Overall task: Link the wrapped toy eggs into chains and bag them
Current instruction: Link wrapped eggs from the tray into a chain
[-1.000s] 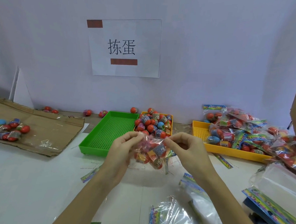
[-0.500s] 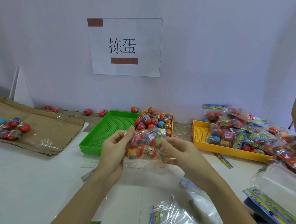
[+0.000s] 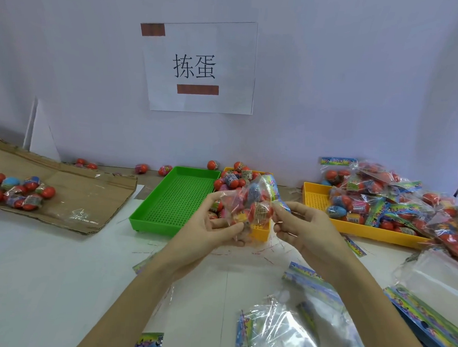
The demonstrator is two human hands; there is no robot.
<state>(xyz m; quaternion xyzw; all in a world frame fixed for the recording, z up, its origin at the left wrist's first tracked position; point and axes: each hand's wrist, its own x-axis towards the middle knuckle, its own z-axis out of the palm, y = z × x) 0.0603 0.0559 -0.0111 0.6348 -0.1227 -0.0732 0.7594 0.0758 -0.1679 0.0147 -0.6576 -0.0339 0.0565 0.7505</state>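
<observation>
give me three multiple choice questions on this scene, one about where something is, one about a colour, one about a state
1. Where do the filled bags of eggs lie piled?
A. in the green tray
B. in and around the yellow tray on the right
C. on the cardboard

2. What colour is the tray that holds nothing?
A. green
B. yellow
C. blue

3. How is the bag of eggs in the middle held?
A. it lies flat on the table
B. one hand holds it alone
C. both hands hold it above the table

Answers:
1. B, the filled bags heap over the yellow tray on the right.
2. A, the green tray shows only its bare grid floor.
3. C, the left hand and right hand grip the bag of eggs from either side, above the table.
</observation>
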